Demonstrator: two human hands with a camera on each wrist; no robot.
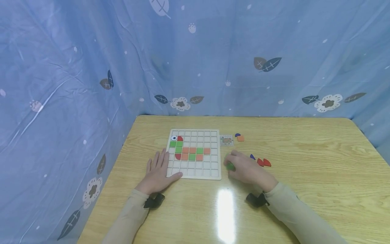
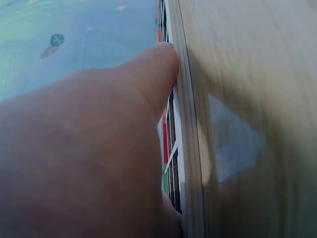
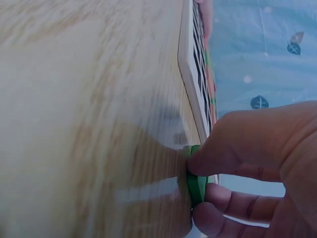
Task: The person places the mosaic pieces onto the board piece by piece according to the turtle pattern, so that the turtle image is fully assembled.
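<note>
On the desk (image 1: 304, 152), the board (image 1: 207, 172) could shift if the left hand (image 1: 156, 177), fingers spread at its near-left corner, pushes; right of it, the right hand's (image 1: 246, 168) fingers pinch a green piece (image 3: 196, 187), which a loose hold could drop.

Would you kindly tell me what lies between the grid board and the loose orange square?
In the head view, a small printed card lies between the grid board and the orange square.
</note>
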